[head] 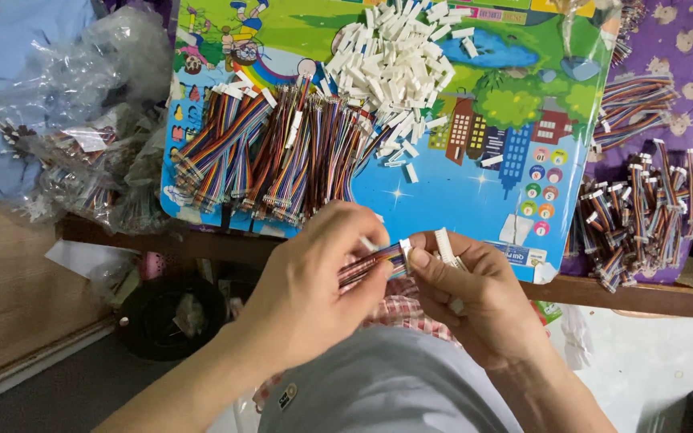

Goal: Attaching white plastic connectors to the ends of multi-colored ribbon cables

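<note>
My left hand [314, 281] grips a short multicoloured ribbon cable [366, 265] near its end. My right hand [475, 293] pinches the cable's tip at a small white connector housing [405, 255] and also holds another white connector [445, 247] between its fingers. Both hands meet just in front of a low table's front edge. On a colourful cartoon-printed board [475, 172] lie a row of rainbow ribbon cables [274, 152] and a heap of white connector housings [395, 60].
Clear plastic bags of cables [82, 152] sit at the left. More finished cable bundles [643, 208] lie on a purple patterned cloth [683, 40] at the right. A dark round bin [170, 317] stands below the wooden table edge [619, 293].
</note>
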